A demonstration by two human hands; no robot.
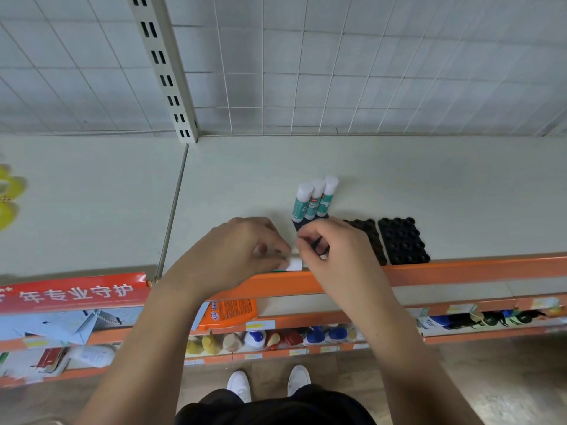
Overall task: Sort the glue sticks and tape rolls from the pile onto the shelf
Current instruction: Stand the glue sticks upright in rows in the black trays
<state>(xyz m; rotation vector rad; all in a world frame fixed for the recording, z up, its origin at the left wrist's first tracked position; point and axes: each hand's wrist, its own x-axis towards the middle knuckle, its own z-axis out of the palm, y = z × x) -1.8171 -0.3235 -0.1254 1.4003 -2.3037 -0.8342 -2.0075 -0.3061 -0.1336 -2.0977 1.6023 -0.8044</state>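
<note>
Your left hand [245, 250] and right hand [334, 253] meet at the front edge of the shelf [460, 194], fingers curled, pinching one glue stick [294, 264] between them. Just behind, three glue sticks [314, 197] stand together beside black trays [402, 240].

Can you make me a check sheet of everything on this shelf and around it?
Surface: cream shelf, orange front edge.
Job's things: three glue sticks side by side, white caps toward the back.
Clutter: black studded mats.
Hands: left hand and right hand both pinch a white item, perhaps a glue stick.
Cables: nothing seen.
Surroundings: wire grid panel behind; bottles on a lower shelf; red banner.
</note>
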